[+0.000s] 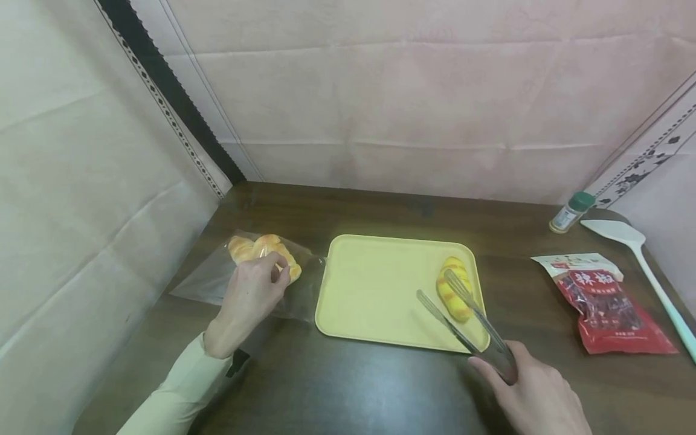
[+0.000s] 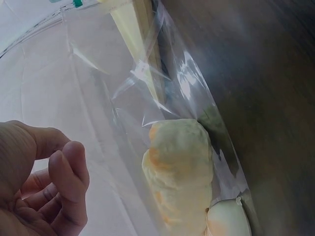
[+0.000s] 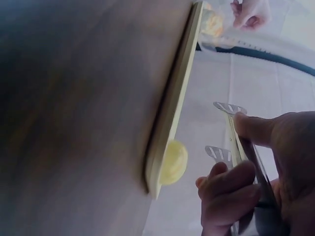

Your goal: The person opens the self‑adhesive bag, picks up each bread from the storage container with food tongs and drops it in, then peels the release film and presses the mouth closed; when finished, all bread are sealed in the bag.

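Note:
My left hand [image 1: 255,284] hovers over a clear plastic bag [image 1: 206,284], fingers loosely curled, thumb close to the index fingertip. Nothing shows between these fingers in the left wrist view, where the bag lies beside the hand. Golden-brown bread [image 2: 177,172] is inside the bag. With my right hand [image 1: 538,393] I hold metal tongs [image 1: 492,335] by their arms. The tongs' ends are spread, and one overlaps a yellow bread roll [image 1: 450,296] in the head view. From the right wrist, these ends show raised above the tray, apart from the roll.
The roll lies at the right side of a pale yellow tray [image 1: 380,290]. Farther right are a red-and-white food packet [image 1: 614,308], a green-capped jar [image 1: 571,212] and a white spatula [image 1: 617,231] with a pale green handle. Fabric walls [image 1: 408,109] enclose the dark table [image 1: 348,386].

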Motion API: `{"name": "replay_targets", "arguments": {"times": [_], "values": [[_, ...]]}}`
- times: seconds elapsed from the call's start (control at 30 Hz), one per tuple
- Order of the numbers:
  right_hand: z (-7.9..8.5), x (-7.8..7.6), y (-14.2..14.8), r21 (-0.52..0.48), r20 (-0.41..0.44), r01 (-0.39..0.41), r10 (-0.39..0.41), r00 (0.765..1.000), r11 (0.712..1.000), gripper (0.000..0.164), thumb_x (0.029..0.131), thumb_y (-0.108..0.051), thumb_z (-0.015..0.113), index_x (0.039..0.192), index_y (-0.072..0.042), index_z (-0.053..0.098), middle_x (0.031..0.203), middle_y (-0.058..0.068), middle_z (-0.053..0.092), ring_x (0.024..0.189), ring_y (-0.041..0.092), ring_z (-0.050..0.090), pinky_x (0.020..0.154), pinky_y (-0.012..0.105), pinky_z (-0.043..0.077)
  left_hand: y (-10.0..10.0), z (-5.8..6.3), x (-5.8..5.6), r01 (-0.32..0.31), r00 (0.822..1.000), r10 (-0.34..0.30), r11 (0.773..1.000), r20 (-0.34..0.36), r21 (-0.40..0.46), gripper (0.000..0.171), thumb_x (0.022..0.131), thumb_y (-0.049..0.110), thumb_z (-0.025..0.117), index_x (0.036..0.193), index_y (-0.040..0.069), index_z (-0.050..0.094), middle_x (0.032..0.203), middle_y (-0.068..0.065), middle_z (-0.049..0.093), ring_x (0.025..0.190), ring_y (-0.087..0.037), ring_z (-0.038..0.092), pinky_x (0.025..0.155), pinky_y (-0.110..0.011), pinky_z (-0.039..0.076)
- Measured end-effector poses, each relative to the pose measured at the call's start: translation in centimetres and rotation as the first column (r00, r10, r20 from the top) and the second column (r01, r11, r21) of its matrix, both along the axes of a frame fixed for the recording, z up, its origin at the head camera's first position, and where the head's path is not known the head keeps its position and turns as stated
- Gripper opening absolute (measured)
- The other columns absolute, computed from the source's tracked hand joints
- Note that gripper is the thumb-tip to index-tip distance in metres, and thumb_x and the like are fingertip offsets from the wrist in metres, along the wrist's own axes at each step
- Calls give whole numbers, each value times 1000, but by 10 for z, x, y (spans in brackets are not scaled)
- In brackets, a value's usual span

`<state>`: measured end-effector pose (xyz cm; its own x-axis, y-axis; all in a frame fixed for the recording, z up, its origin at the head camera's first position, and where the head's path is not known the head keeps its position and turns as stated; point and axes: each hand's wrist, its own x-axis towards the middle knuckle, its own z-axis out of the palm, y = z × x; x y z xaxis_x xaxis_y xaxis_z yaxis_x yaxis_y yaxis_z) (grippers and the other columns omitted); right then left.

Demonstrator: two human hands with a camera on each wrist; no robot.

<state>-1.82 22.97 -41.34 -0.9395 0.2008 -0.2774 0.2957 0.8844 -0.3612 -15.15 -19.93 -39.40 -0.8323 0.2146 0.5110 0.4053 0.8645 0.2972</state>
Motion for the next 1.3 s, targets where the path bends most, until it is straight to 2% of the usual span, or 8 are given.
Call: {"name": "replay_targets", "arguments": {"times": [0.2,0.43,0.57,0.77,0.97,1.2,1.3], "values": [[-5,-1,19,11,63,31,-31,998,999,90,95,-82,60,134,-1,56,75,4,61,74,26,62,60,43,43,0,-1,0,1,1000,-2,1000,-27,-8,6,87,-4,75,87,2,73,60,-5,65,50,-9,49,51,-30,45],[-6,1,31,5,56,56,-57,997,998,81,97,-80,59,126,-4,55,74,2,60,73,26,62,58,41,39,1,0,2,-11,1000,11,1000,-14,-3,7,88,-4,74,86,2,74,60,-5,64,50,-8,48,51,-29,44],[-8,0,33,7,62,47,-48,997,999,81,97,-80,59,126,-5,55,76,5,63,74,29,63,58,42,40,1,2,4,-13,1000,13,1000,-5,-6,6,88,-4,75,87,2,74,60,-4,63,50,-8,46,51,-28,42],[-10,-3,33,20,87,39,-40,995,999,85,97,-81,56,124,-1,54,74,6,56,70,26,56,58,41,38,0,2,4,0,1000,0,1000,-12,-4,6,88,-5,74,87,1,75,60,-5,63,51,-7,44,51,-26,41],[-11,-9,34,46,113,-3,-3,994,999,91,98,-83,53,125,4,53,75,7,56,70,27,56,59,43,41,0,2,7,8,1000,-8,1000,24,-13,9,82,-6,76,89,0,75,64,-5,64,53,-11,50,52,-28,44],[-12,-13,37,75,77,-41,35,996,996,92,98,-80,56,126,8,53,77,10,62,72,31,63,60,52,49,2,7,11,14,998,-12,1000,67,-28,14,82,-8,77,93,0,75,68,-4,65,57,-12,53,55,-32,50],[-11,-13,38,76,50,-46,42,998,996,91,98,-79,57,126,7,55,81,15,67,75,37,68,61,56,51,3,6,12,11,998,-9,999,70,-34,15,81,-8,75,93,0,75,68,-4,65,57,-13,54,55,-34,51]]}}
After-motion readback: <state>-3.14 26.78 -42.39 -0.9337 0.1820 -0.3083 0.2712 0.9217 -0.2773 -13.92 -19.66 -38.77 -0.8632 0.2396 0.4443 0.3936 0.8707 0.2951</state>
